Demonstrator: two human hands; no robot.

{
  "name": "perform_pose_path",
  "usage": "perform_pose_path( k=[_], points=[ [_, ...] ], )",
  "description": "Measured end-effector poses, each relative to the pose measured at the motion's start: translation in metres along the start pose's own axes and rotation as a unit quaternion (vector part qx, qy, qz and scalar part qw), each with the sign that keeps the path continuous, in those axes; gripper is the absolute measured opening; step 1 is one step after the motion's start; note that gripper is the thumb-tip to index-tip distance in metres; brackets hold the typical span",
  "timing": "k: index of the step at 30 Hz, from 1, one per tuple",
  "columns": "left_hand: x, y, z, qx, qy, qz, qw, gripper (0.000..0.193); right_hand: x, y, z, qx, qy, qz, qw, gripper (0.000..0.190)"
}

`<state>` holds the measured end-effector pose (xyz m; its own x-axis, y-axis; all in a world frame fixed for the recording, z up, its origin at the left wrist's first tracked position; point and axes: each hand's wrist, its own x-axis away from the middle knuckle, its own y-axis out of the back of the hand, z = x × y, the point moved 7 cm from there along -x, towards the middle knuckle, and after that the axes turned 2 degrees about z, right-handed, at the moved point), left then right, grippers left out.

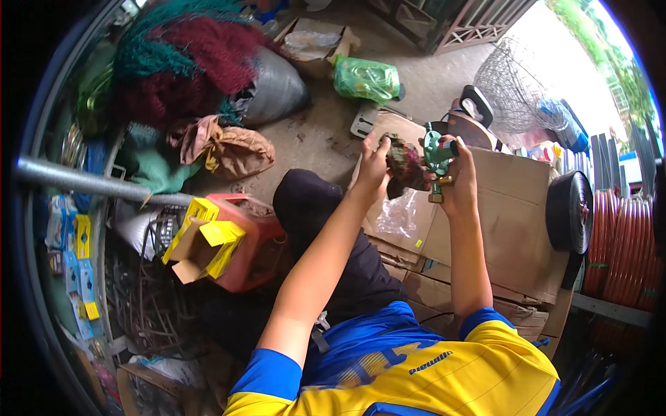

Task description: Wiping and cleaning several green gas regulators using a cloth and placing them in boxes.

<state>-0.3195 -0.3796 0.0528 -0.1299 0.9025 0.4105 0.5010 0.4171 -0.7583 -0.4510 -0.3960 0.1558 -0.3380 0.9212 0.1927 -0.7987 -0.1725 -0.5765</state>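
Note:
In front of me, over a cardboard sheet, both hands are raised. My right hand holds a green metal gas regulator with a brass fitting at its lower end. A crumpled, dark red and green cloth-like rag is in my left hand, its right edge close to the regulator; whether they touch is unclear. A piece of clear plastic film lies on the cardboard below the hands.
An opened yellow box rests on a red plastic container at the left. Behind stand a tied brown bag and a green plastic-wrapped bundle. A black roll lies at the right, near coiled orange-red tubing.

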Motion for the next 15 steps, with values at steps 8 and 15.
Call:
perform_pose_path(
  k=[8, 15],
  points=[
    [0.082, -0.016, -0.079, -0.604, -0.249, 0.026, 0.757, 0.043, 0.003, -0.002, -0.030, 0.125, -0.008, 0.010, 0.992, 0.055],
    [0.169, -0.048, -0.143, -0.683, -0.435, 0.023, 0.586, 0.035, 0.025, -0.092, -0.084, 0.207, 0.038, 0.036, 0.977, 0.061]
  ],
)
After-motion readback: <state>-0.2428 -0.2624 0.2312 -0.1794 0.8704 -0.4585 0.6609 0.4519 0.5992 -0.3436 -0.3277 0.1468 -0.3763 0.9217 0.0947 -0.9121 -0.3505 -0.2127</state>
